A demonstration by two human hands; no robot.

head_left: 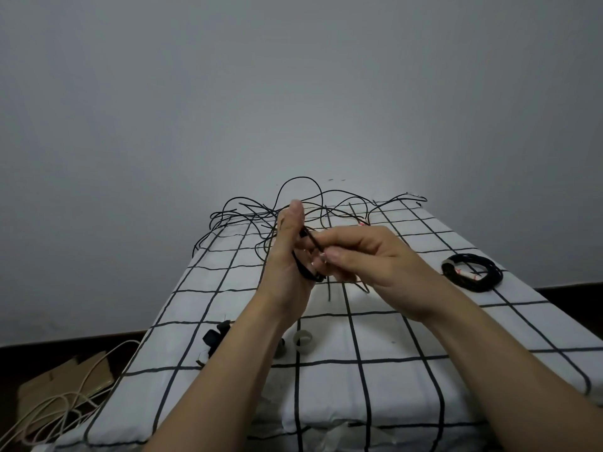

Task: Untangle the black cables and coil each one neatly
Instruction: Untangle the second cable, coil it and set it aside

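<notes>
Black cable (312,243) runs between both hands, a short taut piece going slantwise from the left hand (287,259) down to the right hand (372,262). The left hand stands upright, thumb pointing up, and a few small loops (308,274) of the same cable hang round its curled fingers. The right hand lies flatter, palm down, and pinches the strand between thumb and forefinger, just beside the left fingers.

Beyond both hands, spreading to either side, sits the loose tangle of black cables (329,210) on the checked cloth (391,337). The free length seems to lead away from the left hand into that heap, so its long axis points forward, away from the person. I judge the left hand to be the nearer one to the tangle. The right hand must draw more strand toward itself for the next loop (a snag in the heap looks possible).

Well off to the right of the right hand rests one finished coil (472,272), bound with pale tape. Near the left forearm stands a tape roll (303,341).
</notes>
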